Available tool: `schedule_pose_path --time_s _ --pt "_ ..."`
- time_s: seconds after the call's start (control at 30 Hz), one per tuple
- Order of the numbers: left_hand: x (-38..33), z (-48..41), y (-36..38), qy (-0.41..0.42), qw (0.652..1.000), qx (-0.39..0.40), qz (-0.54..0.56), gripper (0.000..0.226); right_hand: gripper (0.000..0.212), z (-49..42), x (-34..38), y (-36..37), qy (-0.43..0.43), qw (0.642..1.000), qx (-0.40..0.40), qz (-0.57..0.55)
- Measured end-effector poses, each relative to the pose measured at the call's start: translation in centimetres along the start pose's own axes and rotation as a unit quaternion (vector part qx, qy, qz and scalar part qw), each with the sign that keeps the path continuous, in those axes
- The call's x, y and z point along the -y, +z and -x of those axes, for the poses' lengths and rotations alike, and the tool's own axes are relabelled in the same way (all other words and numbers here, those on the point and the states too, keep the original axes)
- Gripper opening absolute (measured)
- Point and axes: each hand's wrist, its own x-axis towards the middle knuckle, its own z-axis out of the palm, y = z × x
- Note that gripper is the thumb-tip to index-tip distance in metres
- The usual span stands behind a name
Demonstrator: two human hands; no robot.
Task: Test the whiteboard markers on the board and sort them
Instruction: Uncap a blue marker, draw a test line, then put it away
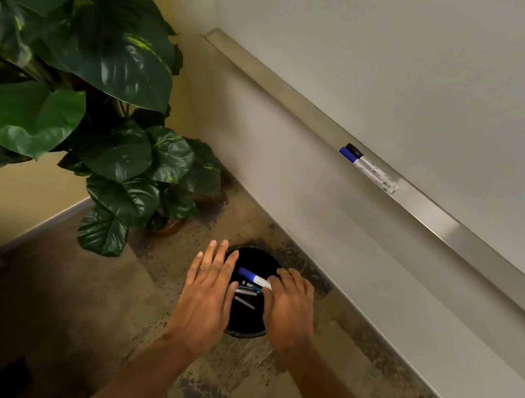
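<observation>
Your forearms reach in from the near edge, both hands over a black bin (244,330) on the patterned floor. Your left hand (208,294) lies flat above the bin's left rim, fingers straight and slightly spread, holding nothing. Your right hand (289,307) is over the right rim, its fingers curled down onto the white tail end of a blue-capped marker (254,278). That marker lies nearly level above the bin's mouth, long axis running left to right, cap pointing left and a little away from you. Whether your thumb closes under it is hidden by the fingers.

Down inside the bin lie a few discarded markers (246,300), roughly crosswise to one another; their colours are hard to tell in the dark.

On the far right, the whiteboard (415,68) carries a metal tray (457,233) along its lower edge. Two tray markers (368,169) lie side by side on it, touching, lined up with the tray, one blue cap and one black cap, both pointing toward the far left corner.

A large-leaved potted plant (101,74) fills the left.
</observation>
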Motion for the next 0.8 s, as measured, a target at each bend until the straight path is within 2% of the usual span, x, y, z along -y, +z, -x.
schedule_pose_path --time_s 0.1,0.17,0.3,0.57,0.8 --pt "0.7 0.2 0.5 -0.010 1.000 -0.003 0.005 0.054 0.030 -1.4 0.0 1.2 -0.011 1.000 0.018 -0.015" --pt "0.9 0.4 0.7 -0.018 1.000 -0.008 0.005 0.053 0.039 -2.3 -0.1 1.8 -0.009 0.999 0.037 -0.039" --pt "1.0 0.7 0.5 -0.028 1.000 -0.006 0.008 0.054 0.053 -2.2 -1.2 2.3 0.041 0.994 0.055 -0.088" --pt "-2.0 0.1 -1.1 -0.014 1.000 -0.004 0.003 0.056 0.046 2.0 -3.4 -1.6 0.079 0.985 -0.032 -0.150" --pt "-8.7 -0.9 -2.8 0.020 1.000 -0.018 -0.004 0.060 0.045 4.9 -5.7 -8.9 0.061 0.978 -0.129 -0.149"
